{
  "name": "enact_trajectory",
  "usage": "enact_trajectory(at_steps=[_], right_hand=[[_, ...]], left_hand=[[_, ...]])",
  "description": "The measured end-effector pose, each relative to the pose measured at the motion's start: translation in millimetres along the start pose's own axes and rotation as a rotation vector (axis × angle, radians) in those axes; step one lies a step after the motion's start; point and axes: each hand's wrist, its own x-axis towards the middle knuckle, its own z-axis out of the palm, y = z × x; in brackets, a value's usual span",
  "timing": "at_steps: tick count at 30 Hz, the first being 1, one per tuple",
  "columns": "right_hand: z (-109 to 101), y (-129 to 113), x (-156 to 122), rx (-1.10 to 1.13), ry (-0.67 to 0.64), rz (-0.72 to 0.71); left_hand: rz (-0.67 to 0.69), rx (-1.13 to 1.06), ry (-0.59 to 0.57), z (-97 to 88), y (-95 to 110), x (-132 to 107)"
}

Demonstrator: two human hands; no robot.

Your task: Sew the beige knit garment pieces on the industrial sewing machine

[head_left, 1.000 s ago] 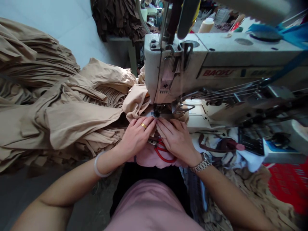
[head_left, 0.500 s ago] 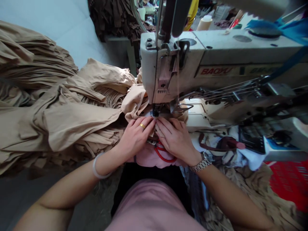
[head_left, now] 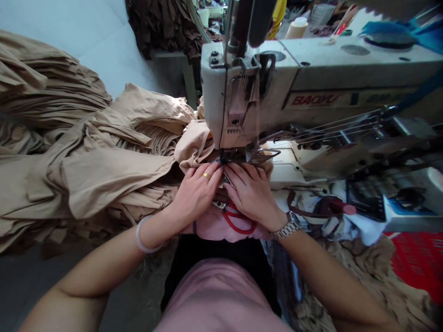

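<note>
Tan fabric [head_left: 194,144] lies bunched under the needle area of a white sewing machine [head_left: 249,115]. My left hand [head_left: 197,189], with a gold ring, bends its fingers over the fabric's near edge, just left of the presser foot [head_left: 223,157]. On the right of the foot, my right hand [head_left: 251,191] presses fabric in the same way, its fingertips close to the left ones. Both thumbs and most of the held cloth are hidden under the hands. Red-handled scissors [head_left: 238,226] lie below the right palm, on pink cloth at the machine's front.
Stacked tan fabric pieces [head_left: 51,92] fill the left side, running up to the machine. Dark brown pieces [head_left: 162,27] hang behind. A thread cone [head_left: 296,28] stands beyond the machine. On the right lie a phone-like dark device [head_left: 366,200], white cloth and a red bag [head_left: 420,263].
Both hands have slid slightly forward toward the presser foot. A bit more metal shows between them, by the right hand's fingers. The view has shifted slightly.
</note>
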Motion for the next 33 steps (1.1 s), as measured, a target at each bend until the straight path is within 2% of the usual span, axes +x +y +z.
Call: enact_trajectory(at_steps=[5, 8, 12, 15, 24, 33], right_hand=[[0.8, 4.2, -0.1, 0.034, -0.022, 0.049], [3.8, 8.9, -1.5, 0.074, 0.050, 0.007], [7.6, 11.7, -2.5, 0.166, 0.208, -0.097], [7.6, 9.4, -0.3, 0.199, 0.248, -0.093], [9.3, 4.4, 9.0, 0.298, 0.085, 0.082], [9.9, 22.9, 8.7, 0.234, -0.005, 0.051]], left_hand=[[0.076, -0.055, 0.058, -0.1, -6.7, -2.3], [0.143, -0.113, 0.093, -1.3, -11.2, -4.0], [0.171, -0.130, 0.124, -3.3, -13.4, -3.4], [0.179, -0.115, 0.138, -3.3, -13.5, -1.0], [0.106, -0.131, 0.180, 2.7, -17.3, 7.3], [0.097, -0.134, 0.064, 0.3, -26.4, 11.2]])
